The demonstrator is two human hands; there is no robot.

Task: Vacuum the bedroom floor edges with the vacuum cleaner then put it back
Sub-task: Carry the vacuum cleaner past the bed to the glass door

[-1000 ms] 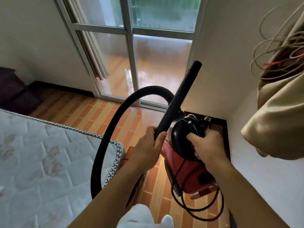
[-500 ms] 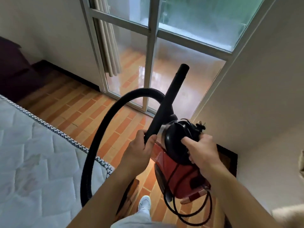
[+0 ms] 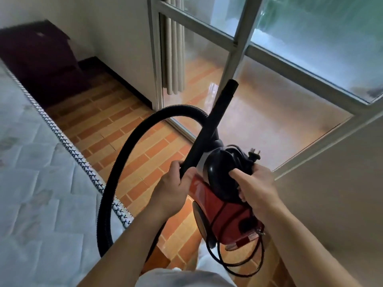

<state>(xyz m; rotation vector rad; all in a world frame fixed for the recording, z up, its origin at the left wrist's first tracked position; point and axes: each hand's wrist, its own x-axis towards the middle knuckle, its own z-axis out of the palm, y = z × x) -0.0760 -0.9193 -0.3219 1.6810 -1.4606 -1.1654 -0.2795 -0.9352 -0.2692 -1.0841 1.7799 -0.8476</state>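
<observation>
The left hand curls round the black wand just left of the red vacuum cleaner. The right hand grips its black top, fingers wrapped.

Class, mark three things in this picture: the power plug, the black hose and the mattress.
Power plug (image 3: 254, 155), head view, on its black body under the prongs.
Black hose (image 3: 124, 151), head view, on the ribbed curve over the floor.
Mattress (image 3: 41, 183), head view, on its quilted top.

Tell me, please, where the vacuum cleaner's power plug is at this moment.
In the head view, right of centre, the power plug pokes up beside the black end cap of the red vacuum cleaner, just above the right hand.
</observation>
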